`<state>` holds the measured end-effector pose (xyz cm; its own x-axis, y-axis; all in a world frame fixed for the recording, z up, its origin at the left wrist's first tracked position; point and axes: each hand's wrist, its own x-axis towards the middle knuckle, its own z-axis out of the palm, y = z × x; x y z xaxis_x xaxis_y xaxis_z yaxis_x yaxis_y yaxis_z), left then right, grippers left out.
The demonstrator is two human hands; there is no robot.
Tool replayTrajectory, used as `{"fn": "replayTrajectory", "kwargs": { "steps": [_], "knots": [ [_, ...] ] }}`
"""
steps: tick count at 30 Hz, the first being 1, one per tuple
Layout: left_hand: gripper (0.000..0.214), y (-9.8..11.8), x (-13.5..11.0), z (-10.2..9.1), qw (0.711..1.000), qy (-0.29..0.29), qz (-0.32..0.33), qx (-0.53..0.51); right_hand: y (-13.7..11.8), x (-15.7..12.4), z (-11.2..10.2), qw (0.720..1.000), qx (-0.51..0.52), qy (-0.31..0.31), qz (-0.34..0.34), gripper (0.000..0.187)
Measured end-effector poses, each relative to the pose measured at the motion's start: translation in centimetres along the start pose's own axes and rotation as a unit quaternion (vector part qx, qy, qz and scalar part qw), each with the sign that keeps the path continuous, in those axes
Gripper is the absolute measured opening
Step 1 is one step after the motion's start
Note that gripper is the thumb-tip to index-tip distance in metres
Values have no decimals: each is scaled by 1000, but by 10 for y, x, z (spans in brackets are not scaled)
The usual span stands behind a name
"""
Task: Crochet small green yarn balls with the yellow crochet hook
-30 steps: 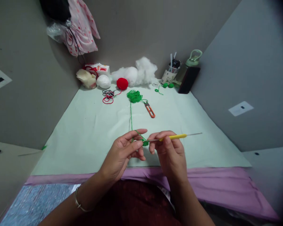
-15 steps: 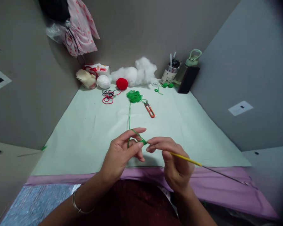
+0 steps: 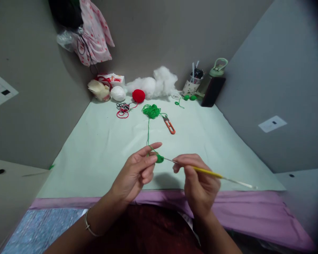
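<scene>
My left hand [image 3: 134,171] pinches a small green crochet piece [image 3: 159,158] between thumb and fingers, its index finger stretched out with green yarn over it. That strand runs back to a loose heap of green yarn [image 3: 151,111] on the table. Closed around a crochet hook [image 3: 207,171] with a yellow grip, my right hand [image 3: 200,183] is to the right. The hook's thin metal shaft reaches left to the crochet piece; its tip is hidden there. Its other metal end points out to the right.
Orange thread snips [image 3: 169,125] lie beside the yarn heap. Farther back are a red yarn ball [image 3: 138,96], a white ball [image 3: 118,93], white stuffing [image 3: 153,84], small green pieces [image 3: 189,97], a pen cup [image 3: 191,86], a dark phone [image 3: 213,91] and a bottle [image 3: 217,68]. Grey partitions flank the table.
My right hand has drawn slightly away from the left, showing more of the hook's shaft. The hook's rear end has swung up and left. The green piece has turned, showing more of its face.
</scene>
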<state>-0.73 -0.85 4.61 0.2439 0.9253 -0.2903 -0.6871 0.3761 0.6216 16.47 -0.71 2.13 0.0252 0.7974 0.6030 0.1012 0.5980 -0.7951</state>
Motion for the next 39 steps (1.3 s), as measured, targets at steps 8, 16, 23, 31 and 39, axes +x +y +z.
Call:
{"fn": "replayTrajectory", "kwargs": {
  "steps": [8, 16, 23, 31, 39],
  "knots": [
    [39, -8, -4, 5, 994, -9, 67, 88, 1, 3, 13, 994, 86, -22, 58, 22],
    [45, -8, 2, -2, 1000, -6, -9, 4, 3, -5, 5, 985, -122, -47, -111, 44],
    [37, -5, -2, 2, 998, -8, 52, 25, 1, 5, 7, 983, 144, -32, 106, 21],
    [28, -10, -2, 0, 994, -7, 83, 68, 5, 6, 8, 960, 223, -20, 168, 16],
    [29, -9, -5, -1, 990, -5, 102, 93, -4, 6, 3, 966, 210, -31, 149, 21]
  ]
}}
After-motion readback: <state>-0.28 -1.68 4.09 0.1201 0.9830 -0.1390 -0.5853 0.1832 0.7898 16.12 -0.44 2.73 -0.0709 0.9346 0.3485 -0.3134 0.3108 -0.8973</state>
